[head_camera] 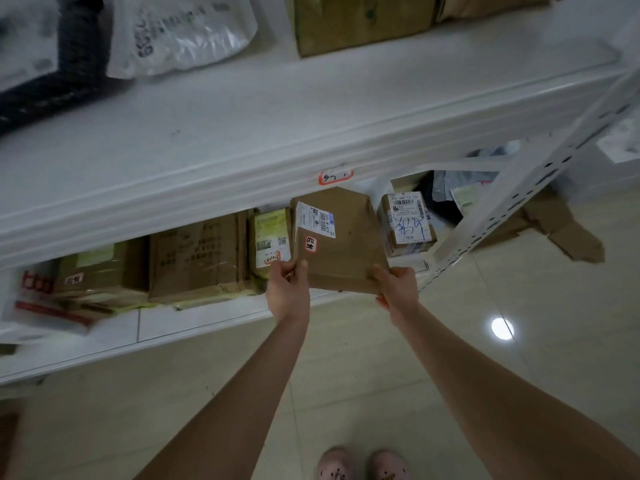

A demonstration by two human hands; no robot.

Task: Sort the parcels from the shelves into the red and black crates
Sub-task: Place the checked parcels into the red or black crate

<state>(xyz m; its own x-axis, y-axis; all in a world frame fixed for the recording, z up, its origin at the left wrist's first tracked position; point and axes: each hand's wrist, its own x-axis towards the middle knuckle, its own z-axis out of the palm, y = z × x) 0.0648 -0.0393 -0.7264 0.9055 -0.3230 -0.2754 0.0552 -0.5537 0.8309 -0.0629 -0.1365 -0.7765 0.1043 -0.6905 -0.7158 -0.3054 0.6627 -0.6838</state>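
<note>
Both the left hand (pixel 287 282) and right hand (pixel 394 285) grip the brown parcel (pixel 341 244) at the lower shelf (pixel 207 317) edge; drawing it out level should spare neighbouring boxes (pixel 197 258).

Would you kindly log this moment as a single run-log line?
step: picking | left hand: grips flat brown cardboard parcel | right hand: grips same parcel | place: front of lower white metal shelf
</note>
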